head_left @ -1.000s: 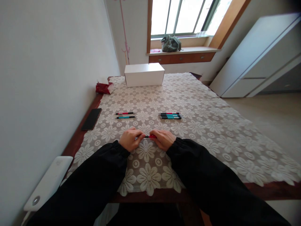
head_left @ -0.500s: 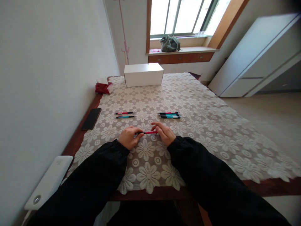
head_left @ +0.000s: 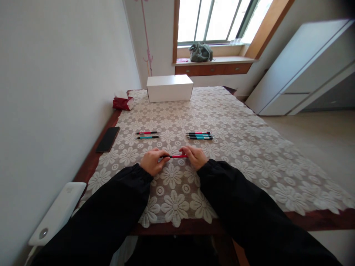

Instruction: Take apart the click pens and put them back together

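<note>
A red and black pen lies level between my two hands, low over the lace tablecloth. My left hand pinches its black end. Closed around the red end is my right hand, which hides that tip. Beyond my left hand lie a red and black pen and a teal and black pen, side by side and apart. Past my right hand several pens, red and teal with black parts, lie close together in a row.
A white box stands at the table's far end. Along the left edge are a red tissue pack and a dark phone. A white device with a cable sits at the near left, beside the wall.
The fingers of my right hand have curled in and closed on the red end of the pen. My left hand keeps its hold; the other pens lie as before.
</note>
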A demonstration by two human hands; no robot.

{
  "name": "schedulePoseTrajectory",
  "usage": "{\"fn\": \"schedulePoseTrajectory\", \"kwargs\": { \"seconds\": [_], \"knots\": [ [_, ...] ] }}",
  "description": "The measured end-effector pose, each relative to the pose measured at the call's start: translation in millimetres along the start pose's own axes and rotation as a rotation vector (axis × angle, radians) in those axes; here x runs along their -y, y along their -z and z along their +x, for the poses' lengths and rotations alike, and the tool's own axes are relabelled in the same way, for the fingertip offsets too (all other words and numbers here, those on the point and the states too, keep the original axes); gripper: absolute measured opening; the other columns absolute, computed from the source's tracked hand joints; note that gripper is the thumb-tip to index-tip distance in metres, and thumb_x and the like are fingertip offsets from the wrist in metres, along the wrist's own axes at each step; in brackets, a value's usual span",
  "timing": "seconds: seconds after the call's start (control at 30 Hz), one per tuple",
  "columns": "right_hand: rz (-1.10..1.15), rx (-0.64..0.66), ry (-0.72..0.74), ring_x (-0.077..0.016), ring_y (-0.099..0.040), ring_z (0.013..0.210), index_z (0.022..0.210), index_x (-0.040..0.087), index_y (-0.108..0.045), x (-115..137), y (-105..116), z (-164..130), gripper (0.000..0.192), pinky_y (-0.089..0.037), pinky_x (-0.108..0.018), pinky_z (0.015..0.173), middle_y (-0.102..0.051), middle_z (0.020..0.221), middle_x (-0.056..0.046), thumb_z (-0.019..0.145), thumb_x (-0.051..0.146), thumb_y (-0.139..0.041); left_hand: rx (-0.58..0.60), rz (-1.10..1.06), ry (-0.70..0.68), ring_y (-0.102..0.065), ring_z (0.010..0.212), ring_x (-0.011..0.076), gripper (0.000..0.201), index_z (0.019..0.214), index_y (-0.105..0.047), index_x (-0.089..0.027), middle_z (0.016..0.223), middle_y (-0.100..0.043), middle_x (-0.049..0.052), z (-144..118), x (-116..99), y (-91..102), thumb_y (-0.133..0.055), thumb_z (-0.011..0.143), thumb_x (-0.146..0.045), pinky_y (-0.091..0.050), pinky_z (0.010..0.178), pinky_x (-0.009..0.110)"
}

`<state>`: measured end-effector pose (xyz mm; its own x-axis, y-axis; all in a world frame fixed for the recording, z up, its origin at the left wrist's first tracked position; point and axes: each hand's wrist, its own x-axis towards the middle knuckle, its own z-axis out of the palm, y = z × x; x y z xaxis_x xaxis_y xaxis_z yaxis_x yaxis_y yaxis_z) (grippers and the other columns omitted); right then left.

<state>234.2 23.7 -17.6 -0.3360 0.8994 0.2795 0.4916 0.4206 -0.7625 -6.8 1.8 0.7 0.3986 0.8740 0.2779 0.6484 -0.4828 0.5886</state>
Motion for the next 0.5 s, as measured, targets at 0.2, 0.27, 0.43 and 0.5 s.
{"fn": "schedulePoseTrajectory", "kwargs": {
  "seconds": [0.2, 0.27, 0.43, 0.5],
  "knots": [
    [-0.308, 0.169, 0.191, -0.0173, -0.063, 0.075, 0.092, 0.022, -0.067, 3.6, -4.6, -5.4, 0.026, -0.041, -0.030, 0.075, -0.070, 0.082, -0.004, 0.100, 0.038, -0.048, 0.017, 0.014, -0.033, -0.064, 0.086, 0.0210, 0.016, 0.097, -0.076, -0.024, 0.085, -0.072, 0.004, 0.3, -2.5, 0.7, -0.064, 0.090, -0.032, -0.050, 0.082, 0.033],
    [-0.322, 0.163, 0.191, -0.0178, -0.063, 0.077, 0.097, 0.022, -0.064, 2.5, -4.5, -5.1, 0.016, -0.041, -0.030, 0.075, -0.071, 0.086, -0.004, 0.097, 0.034, -0.054, 0.009, 0.037, -0.061, -0.063, 0.090, 0.0217, 0.017, 0.095, -0.076, -0.024, 0.088, -0.073, 0.004, 0.7, -2.0, 0.6, -0.062, 0.091, -0.033, -0.051, 0.084, 0.034],
    [-0.393, 0.179, 0.240, -0.0185, -0.063, 0.077, 0.100, 0.021, -0.059, 2.5, -4.7, -5.1, 0.009, -0.040, -0.030, 0.075, -0.071, 0.089, -0.005, 0.092, 0.024, -0.057, -0.002, 0.148, -0.086, -0.062, 0.090, 0.0206, 0.026, 0.083, -0.075, -0.023, 0.089, -0.072, 0.004, 0.7, -1.0, 0.7, -0.057, 0.095, -0.037, -0.050, 0.084, 0.034],
    [-0.421, 0.179, 0.257, -0.0184, -0.063, 0.077, 0.100, 0.021, -0.058, 3.5, -4.8, -5.6, 0.009, -0.039, -0.030, 0.074, -0.071, 0.090, -0.005, 0.092, 0.022, -0.056, 0.017, 0.186, -0.089, -0.061, 0.088, 0.0201, 0.032, 0.077, -0.073, -0.023, 0.085, -0.071, 0.004, 0.4, -1.2, 1.0, -0.053, 0.097, -0.037, -0.050, 0.083, 0.034]
  ]
}}
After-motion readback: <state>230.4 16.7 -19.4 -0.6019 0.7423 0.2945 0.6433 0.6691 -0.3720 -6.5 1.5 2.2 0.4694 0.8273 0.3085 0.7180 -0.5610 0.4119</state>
